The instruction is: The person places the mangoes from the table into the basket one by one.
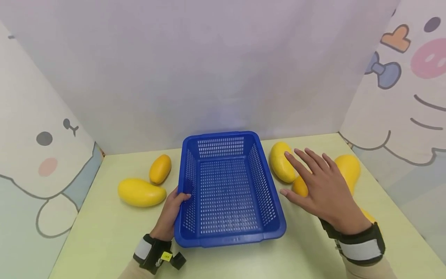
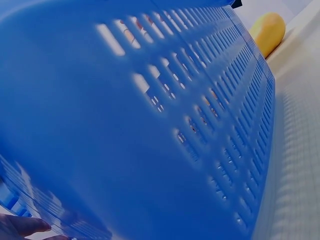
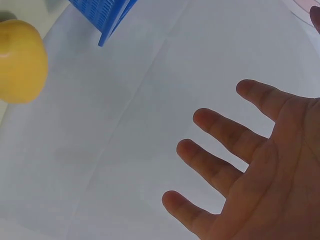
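A blue plastic basket (image 1: 228,238) with slotted walls occupies the middle of the head view, and its perforated floor shows. My left hand (image 1: 170,211) grips its left side, thumb over the rim; the other fingers are hidden behind the wall. Whether the basket touches the table cannot be told. To its right, my right hand (image 1: 322,188) is spread with straight fingers and holds nothing. Beyond its fingertips lies a yellow mango (image 1: 282,162). A smaller orange-yellow mango (image 1: 299,187) and a long yellow one (image 1: 348,170) are partly hidden by this hand.
Left of the basket, a large yellow mango (image 1: 141,192) and a small orange-yellow mango (image 1: 160,169) lie on the pale table (image 1: 97,232). Another yellow piece (image 1: 367,216) peeks out by the right wrist. A plain wall (image 1: 223,69) stands behind, with cartoon-printed walls at both sides.
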`<state>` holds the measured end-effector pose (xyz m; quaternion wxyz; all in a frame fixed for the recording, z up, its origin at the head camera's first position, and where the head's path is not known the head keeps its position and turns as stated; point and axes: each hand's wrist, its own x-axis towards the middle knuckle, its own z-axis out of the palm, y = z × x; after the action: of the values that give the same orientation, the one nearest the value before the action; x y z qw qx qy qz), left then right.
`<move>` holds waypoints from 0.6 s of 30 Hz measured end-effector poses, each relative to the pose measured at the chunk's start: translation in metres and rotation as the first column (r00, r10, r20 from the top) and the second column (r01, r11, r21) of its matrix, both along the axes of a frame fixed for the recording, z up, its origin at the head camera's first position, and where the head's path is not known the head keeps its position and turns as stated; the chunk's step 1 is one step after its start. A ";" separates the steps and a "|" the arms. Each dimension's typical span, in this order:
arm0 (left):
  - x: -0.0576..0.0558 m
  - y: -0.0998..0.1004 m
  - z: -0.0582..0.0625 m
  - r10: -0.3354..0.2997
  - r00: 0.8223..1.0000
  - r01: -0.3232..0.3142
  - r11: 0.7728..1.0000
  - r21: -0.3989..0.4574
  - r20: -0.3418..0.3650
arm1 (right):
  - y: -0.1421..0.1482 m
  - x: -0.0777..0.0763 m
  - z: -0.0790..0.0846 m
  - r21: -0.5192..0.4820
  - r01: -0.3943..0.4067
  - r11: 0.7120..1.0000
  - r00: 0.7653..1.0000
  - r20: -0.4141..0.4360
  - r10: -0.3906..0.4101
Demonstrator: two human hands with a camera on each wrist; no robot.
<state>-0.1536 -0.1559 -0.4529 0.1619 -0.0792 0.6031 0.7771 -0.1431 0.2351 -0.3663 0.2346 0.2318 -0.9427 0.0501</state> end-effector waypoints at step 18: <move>-0.001 0.000 0.001 0.003 1.000 -0.004 1.000 0.018 0.017 | 0.022 0.004 -0.005 0.007 0.085 0.996 0.992 0.091 -0.085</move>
<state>-0.1551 -0.1555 -0.4515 0.1662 -0.0853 0.5947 0.7820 -0.1389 0.2575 -0.3711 0.1927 0.1892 -0.9616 0.0493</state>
